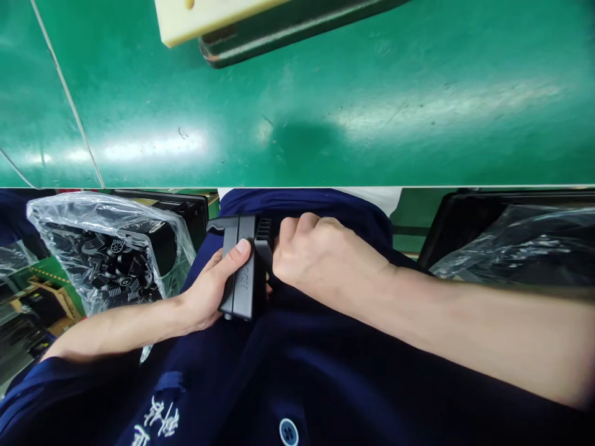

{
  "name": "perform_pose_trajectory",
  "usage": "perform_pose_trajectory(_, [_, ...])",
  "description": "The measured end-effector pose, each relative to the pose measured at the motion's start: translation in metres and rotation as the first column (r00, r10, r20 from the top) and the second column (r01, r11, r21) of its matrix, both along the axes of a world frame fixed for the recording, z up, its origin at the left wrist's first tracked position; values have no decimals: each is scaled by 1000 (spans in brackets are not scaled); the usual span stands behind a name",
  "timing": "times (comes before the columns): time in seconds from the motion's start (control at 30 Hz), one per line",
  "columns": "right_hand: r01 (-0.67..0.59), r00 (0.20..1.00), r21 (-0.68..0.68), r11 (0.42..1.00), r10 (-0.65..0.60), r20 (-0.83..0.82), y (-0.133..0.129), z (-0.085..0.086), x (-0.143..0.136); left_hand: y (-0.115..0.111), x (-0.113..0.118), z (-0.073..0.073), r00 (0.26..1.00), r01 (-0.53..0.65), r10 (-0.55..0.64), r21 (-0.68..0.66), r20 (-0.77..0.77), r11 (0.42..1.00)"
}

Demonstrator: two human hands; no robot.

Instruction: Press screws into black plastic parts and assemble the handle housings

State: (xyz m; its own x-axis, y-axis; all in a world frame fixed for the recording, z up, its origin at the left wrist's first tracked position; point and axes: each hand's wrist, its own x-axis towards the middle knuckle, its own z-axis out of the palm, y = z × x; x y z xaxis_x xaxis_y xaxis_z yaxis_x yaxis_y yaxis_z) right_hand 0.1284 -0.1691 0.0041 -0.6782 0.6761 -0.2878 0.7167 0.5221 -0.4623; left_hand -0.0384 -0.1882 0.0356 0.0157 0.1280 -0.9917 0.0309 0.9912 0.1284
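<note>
One navy shirt (353, 384) showed one button (289, 432) | one black case (239, 279) was between shirt and one bench (325, 124) | left hand (212, 286): fingers clamped on case | right hand (309, 251): fingers curled beside case, grip could not be told | one clear bag (74, 201) held uncountable black parts (121, 266) | one cream block (209, 15) was farthest

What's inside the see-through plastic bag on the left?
The plastic bag has lots of small black parts in it, some with ridges, some round. Anything deeper down is hidden under the top ones.
</note>
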Motion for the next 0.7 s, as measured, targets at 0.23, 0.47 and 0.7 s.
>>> perform_pose_trajectory(0.23, [-62,993,-122,991,49,-104,11,-4,-10,-4,-1,-6,997,-74,77,-69,30,995])
perform_pose_trajectory(0.47, [-315,949,-407,857,277,-151,16,21,-15,-7,-3,1,970,-109,180,371,-162,922])
perform_pose_trajectory(0.7, [-291,957,-501,815,240,-164,-1,18,-12,3,-1,-8,988,-79,126,416,-87,906])
